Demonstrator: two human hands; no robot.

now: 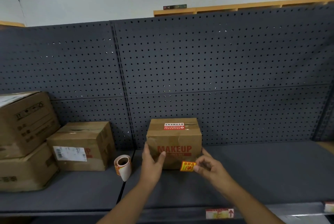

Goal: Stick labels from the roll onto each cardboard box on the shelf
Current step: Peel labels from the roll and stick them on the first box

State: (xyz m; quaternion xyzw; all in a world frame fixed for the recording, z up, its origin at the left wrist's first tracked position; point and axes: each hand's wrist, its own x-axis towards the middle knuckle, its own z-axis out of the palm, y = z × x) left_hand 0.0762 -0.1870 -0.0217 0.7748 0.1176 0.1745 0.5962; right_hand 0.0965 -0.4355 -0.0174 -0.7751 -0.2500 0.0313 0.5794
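A small brown cardboard box printed "MAKEUP" in red (174, 143) stands on the dark grey metal shelf (253, 173), near the middle, with a red-and-white sticker (174, 126) on its top. The left hand (152, 163) rests against the box's near left corner, fingers (161, 156) straight and loosely spread, thumb up along the left edge. The right hand (210, 166) pinches a small yellow-and-red label (188, 166) by its right edge, between thumb and curled fingers, just in front of the box's lower right face; whether the label touches the cardboard I cannot tell. The roll of labels with white backing paper (123, 166) lies on the shelf just left of the left hand, a loose strip hanging toward the near edge. Further left sit a medium cardboard box with a white shipping slip (81, 146) and two larger stacked cardboard boxes (25, 140). A dark perforated back panel (198, 64) rises behind.
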